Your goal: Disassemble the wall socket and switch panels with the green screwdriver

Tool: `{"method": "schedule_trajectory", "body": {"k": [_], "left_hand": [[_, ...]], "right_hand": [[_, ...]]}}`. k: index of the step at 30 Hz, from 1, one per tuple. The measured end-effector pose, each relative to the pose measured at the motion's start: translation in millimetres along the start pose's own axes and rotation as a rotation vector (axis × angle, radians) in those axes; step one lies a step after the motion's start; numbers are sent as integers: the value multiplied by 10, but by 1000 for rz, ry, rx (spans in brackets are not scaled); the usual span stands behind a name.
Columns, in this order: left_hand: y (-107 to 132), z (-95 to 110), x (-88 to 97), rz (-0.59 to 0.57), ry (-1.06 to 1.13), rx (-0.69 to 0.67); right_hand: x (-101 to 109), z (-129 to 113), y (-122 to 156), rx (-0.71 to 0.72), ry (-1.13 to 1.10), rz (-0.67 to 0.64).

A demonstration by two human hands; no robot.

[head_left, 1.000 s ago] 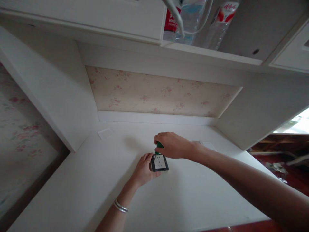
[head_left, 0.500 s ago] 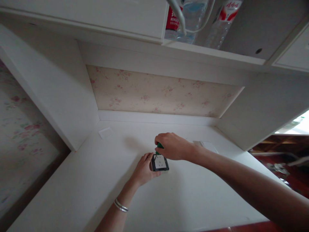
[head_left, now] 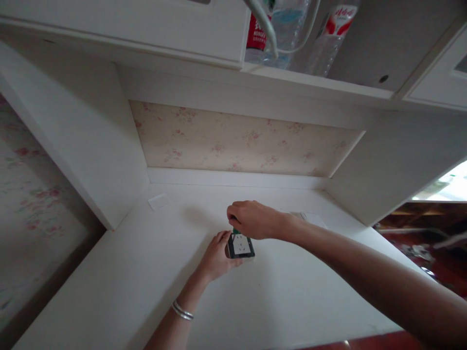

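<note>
A wall socket (head_left: 241, 246) with a white face and a black surround is held just over the white desktop. My left hand (head_left: 216, 256), with silver bangles on its wrist, is closed around the socket's left and lower sides. Above the socket's upper left corner, my right hand (head_left: 251, 218) is closed on the green handle of a screwdriver (head_left: 236, 231). Most of that handle is hidden by the fingers. The screwdriver's shaft points down at the socket's upper left corner; I cannot make out whether its tip sits in a screw.
A thin white square plate (head_left: 159, 201) lies at the back left of the white desktop (head_left: 219, 311). Another flat white piece (head_left: 314, 220) lies behind my right forearm. Overhead, a cabinet shelf holds plastic bottles (head_left: 330, 41) and a hanging white cable (head_left: 263, 22). Side panels flank the desk.
My right hand has turned at the wrist and shifted slightly left, covering more of the green handle. My left hand and the socket stay nearly in place. The view has shifted slightly.
</note>
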State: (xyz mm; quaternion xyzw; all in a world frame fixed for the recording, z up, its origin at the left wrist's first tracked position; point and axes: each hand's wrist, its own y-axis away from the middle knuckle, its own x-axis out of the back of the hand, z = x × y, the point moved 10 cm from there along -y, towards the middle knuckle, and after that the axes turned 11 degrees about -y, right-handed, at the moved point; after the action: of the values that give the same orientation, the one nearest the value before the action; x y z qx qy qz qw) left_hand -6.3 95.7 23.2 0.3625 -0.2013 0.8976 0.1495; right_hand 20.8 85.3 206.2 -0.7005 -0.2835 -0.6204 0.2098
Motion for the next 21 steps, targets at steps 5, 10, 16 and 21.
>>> {"method": "schedule_trajectory", "body": {"k": [5,10,16,21], "left_hand": [[4,3,13,-3,20,21],[-1,4,28,-25,25,39],[-5,-23,6,-44,7,33],[-8,-58,-28,-15,14,22]], "right_hand": [[22,81,21,69,-125,-16],[8,-102,44,213,-243,-113],[40,62,-24,-52,-69,-50],[11,136,-57,-78,82,-54]]}}
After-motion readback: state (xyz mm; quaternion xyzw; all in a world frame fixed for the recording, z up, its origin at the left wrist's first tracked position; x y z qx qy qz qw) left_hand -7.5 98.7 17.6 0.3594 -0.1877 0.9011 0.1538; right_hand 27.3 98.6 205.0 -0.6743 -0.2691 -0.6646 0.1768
